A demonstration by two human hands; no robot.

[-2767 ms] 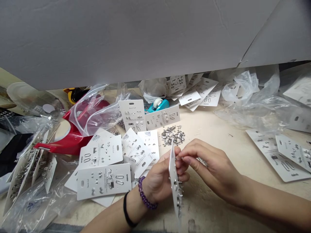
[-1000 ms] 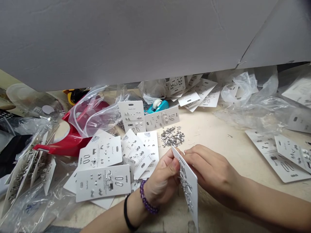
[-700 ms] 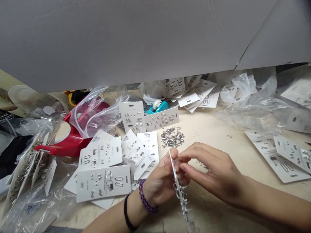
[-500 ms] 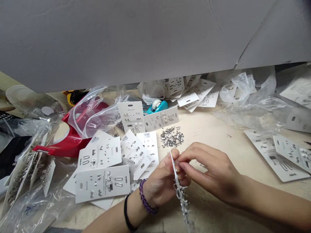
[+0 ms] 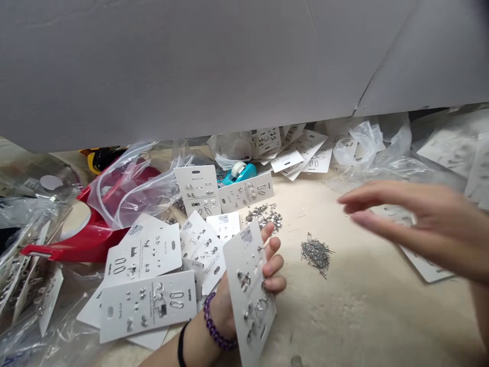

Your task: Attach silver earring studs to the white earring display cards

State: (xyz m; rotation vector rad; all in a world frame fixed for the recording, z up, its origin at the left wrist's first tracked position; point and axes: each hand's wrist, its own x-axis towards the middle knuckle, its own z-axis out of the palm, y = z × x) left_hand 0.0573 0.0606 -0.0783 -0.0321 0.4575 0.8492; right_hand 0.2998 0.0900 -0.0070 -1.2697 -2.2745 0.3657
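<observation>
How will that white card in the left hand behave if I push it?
The white card looks flat and unbent in the left hand, so it's probably stiff. Being thin, it's likely light. Its raised metal pieces might snag.

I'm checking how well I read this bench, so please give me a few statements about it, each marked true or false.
1. The left hand holds a white card. True.
2. The right hand is touching that card. False: it is in the air, apart from it.
3. A heap of small metal pieces lies on the table, between the two hands in the picture. True.
4. The bead bracelet is green. False: it is purple.
5. A propped sideways card partly hides the teal tape dispenser. True.
</observation>
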